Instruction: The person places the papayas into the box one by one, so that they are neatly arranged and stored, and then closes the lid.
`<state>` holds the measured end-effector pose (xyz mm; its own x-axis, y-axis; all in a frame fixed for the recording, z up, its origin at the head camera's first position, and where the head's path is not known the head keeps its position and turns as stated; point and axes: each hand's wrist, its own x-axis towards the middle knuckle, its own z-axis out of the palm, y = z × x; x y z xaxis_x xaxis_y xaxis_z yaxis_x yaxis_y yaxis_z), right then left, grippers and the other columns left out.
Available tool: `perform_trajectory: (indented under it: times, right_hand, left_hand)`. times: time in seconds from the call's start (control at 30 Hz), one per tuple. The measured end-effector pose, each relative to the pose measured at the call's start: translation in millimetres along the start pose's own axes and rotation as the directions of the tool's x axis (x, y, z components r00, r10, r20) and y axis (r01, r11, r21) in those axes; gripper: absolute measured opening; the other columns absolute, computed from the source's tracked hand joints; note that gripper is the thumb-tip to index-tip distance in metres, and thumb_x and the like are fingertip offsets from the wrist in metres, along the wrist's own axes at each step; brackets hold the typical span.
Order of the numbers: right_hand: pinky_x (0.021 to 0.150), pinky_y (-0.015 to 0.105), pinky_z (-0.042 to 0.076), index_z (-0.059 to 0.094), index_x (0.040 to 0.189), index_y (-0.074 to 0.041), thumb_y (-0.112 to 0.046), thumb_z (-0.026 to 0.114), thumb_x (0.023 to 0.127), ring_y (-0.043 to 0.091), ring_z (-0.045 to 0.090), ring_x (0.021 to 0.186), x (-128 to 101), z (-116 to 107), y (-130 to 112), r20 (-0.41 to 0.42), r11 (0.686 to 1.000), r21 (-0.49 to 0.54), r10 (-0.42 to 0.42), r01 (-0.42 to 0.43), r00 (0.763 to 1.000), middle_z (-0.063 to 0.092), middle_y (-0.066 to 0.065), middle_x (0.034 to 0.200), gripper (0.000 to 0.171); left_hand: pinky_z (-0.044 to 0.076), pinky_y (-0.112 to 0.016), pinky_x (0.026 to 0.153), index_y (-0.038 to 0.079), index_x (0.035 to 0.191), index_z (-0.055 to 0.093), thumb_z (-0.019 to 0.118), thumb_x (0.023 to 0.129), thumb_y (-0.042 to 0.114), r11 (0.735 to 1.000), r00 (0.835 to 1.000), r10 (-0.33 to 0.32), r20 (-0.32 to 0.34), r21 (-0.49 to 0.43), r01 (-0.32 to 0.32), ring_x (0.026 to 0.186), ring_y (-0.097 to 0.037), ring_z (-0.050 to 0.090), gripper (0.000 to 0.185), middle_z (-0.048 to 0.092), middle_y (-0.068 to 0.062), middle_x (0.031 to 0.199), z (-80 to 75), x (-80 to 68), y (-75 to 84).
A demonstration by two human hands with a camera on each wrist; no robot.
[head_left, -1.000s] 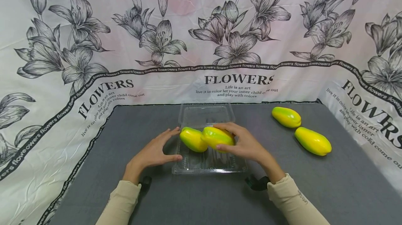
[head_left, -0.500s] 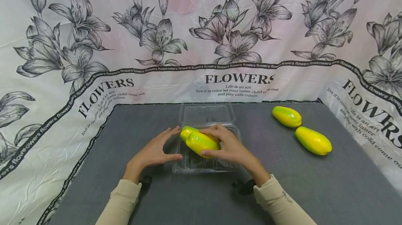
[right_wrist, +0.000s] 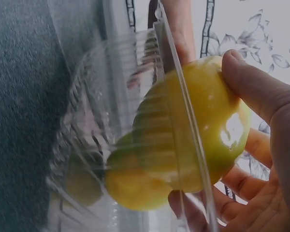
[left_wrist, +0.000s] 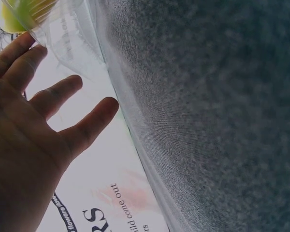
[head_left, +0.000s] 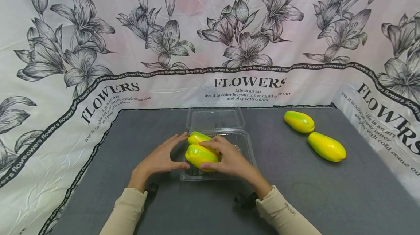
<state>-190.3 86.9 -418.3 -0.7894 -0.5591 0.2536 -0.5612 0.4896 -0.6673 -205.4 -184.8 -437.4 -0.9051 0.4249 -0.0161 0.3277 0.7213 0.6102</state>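
Note:
In the head view my right hand (head_left: 229,159) grips a glossy yellow-green papaya (head_left: 200,155) over the left part of a clear plastic clamshell box (head_left: 250,151). Behind it a second papaya (head_left: 196,137) lies inside, partly covered by the held one. The right wrist view shows the held papaya (right_wrist: 212,116) between thumb and fingers, partly below the rim. My left hand (head_left: 160,160) is at the box's left side, thumb and fingers spread. Seen from the left wrist, the fingers (left_wrist: 60,94) are fairly straight, with fingertips close to the clear plastic; contact is hard to tell.
Two more papayas (head_left: 299,122) (head_left: 327,147) lie on the grey tabletop (head_left: 288,191) to the right. The box's clear lid (head_left: 216,119) is folded back towards the flower-printed cloth (head_left: 183,93) that stands behind and beside the table.
My right hand has carried its papaya left and nearer to me, from the middle of the box to its left front. The left hand has stayed in place.

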Motion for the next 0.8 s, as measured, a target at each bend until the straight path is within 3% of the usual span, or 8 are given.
perform_trajectory:
  times: [0.4,0.8]
  right_hand:
    - [0.079,0.027,0.048,0.057,0.135,-0.028,-0.049,0.078,0.076,0.01,0.051,0.102,-1.9,9.9,-2.6,0.017,0.999,-0.049,0.008,-0.007,1.0,0.057,-0.003,0.122,0.066]
    - [0.077,0.026,0.042,0.058,0.134,-0.028,-0.045,0.082,0.072,0.008,0.047,0.094,-2.8,15.5,-0.7,0.016,0.998,-0.059,-0.002,0.002,1.0,0.053,-0.003,0.111,0.068]
  left_hand:
    - [0.025,-0.072,0.107,0.038,0.152,0.026,0.079,0.063,0.065,1.0,1.0,0.013,0.015,-0.021,-0.013,0.151,-0.031,0.014,0.106,0.019,0.016,0.161,0.1,0.8,-2.2]
    - [0.026,-0.069,0.109,0.038,0.152,0.025,0.079,0.06,0.069,1.0,1.0,0.02,0.013,-0.001,-0.02,0.151,-0.029,0.016,0.111,0.018,0.016,0.161,0.7,1.3,-4.5]
